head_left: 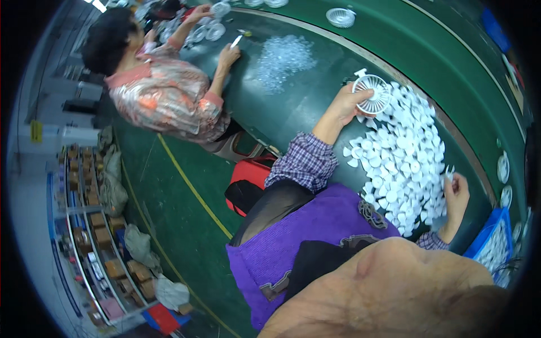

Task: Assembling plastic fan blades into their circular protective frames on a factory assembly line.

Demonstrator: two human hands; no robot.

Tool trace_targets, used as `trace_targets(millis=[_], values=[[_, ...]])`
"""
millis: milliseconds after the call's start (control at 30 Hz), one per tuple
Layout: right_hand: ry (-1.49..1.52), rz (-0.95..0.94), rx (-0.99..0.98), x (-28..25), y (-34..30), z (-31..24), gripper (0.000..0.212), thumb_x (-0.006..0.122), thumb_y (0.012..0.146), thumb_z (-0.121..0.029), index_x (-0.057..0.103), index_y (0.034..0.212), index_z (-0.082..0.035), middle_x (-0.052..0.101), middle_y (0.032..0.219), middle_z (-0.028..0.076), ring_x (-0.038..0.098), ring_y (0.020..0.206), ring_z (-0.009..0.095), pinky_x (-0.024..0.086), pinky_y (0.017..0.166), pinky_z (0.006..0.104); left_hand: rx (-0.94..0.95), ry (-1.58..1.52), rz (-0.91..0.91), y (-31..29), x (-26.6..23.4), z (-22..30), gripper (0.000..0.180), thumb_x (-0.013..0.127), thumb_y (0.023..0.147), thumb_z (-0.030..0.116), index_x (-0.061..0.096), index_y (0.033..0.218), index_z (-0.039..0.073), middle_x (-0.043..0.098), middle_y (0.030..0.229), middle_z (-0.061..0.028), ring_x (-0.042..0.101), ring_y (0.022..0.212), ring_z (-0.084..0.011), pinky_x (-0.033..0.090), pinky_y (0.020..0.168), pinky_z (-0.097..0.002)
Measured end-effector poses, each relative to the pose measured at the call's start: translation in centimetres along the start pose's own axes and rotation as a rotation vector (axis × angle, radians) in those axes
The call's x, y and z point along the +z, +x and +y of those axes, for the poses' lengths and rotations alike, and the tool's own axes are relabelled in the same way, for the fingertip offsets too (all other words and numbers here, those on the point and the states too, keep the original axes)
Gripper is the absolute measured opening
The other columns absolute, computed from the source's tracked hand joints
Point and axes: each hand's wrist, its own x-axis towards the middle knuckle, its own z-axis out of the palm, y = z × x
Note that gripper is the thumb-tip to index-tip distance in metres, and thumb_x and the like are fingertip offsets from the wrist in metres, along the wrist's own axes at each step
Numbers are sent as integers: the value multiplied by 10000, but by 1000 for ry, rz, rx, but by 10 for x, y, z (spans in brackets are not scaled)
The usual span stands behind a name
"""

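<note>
My left hand point(345, 106) grips a round white fan housing point(372, 94) with a radial grille and a small stub on its rim, held over the far edge of a heap. The heap is made of small white fan blades point(403, 160), spread on the green table between my hands. My right hand point(456, 197) is at the heap's right side, fingers closed in a pinch on a small white fan blade point(449, 172). Part of that blade is hidden by the fingers.
A co-worker point(163, 90) at the left handles white parts beside round housings. Small clear pieces point(284, 59) lie on the table point(248, 96). A green conveyor belt point(406, 45) carries a fan housing point(340, 17). At right stands a blue bin point(499, 242); a red stool point(248, 174) is left.
</note>
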Motion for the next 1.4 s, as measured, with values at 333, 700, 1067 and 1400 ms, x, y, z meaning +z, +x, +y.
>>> trace_targets(millis=[333,700,1067,1400], values=[[-92,185,-670,32,6,-165,334,719,712,-69,604,1017,5,589,923,138,567,835,279,468,724,344,37,167,-313,-40,82,-9,500,539,745,-58,449,1236,-20,595,1113,-100,606,981,-173,496,836,-298],[-183,215,-712,70,11,-164,358,681,716,-48,565,1047,23,562,949,171,534,886,348,449,761,405,170,572,-188,-44,91,-44,529,729,760,163,513,1205,-27,649,972,-84,600,864,-123,502,739,-267],[218,-146,-397,50,10,-134,415,641,814,-105,529,1202,-9,616,1057,126,592,961,193,447,828,299,460,914,-369,-59,95,-17,400,690,792,186,560,1122,1,671,893,-165,662,811,-243,502,727,-326],[561,-203,-88,42,29,-122,264,614,846,-62,574,1098,6,610,962,31,557,813,88,440,676,230,205,683,-315,-48,103,-21,449,667,819,147,500,1204,-12,622,1080,-171,613,967,-204,523,725,-307]])
